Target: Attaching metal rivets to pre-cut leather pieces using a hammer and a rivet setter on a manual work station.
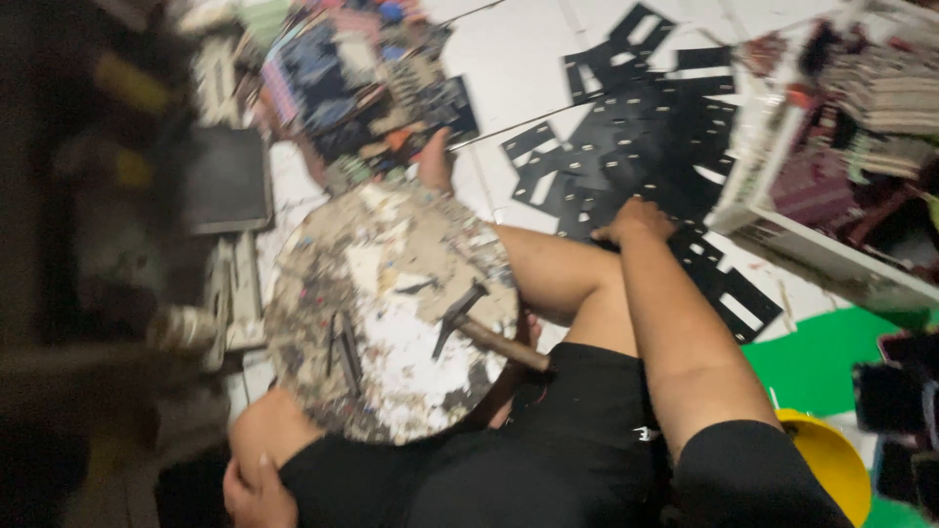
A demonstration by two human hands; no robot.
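- The left hand (256,494) rests on the person's own left knee at the near edge of the view, just this side of the round worktop (391,313); its fingers lie loosely curled over the knee and grasp nothing.
- A yellow bowl-shaped thing (831,460) sits on a green mat (817,357), well to the right of the worktop, beside the right upper arm.
- The worktop, a round slab caked with paint and scraps, lies between the person's knees.
- A hammer (479,323) lies on the worktop's right part, dark head toward the middle, wooden handle pointing out over the right rim; no hand touches it.
- A pair of dark pliers (344,352) lies on the worktop's left part, apart from the hammer.
- The right hand (636,220) reaches beyond the worktop to the right, past the right knee, pressed down on the pile of black perforated plates (646,137); blur hides whether its fingers clasp one.
- The plates spread over the white floor (518,59) beyond and right of the worktop.
- A heap of circuit boards (362,78) lies beyond the worktop, to its far left.
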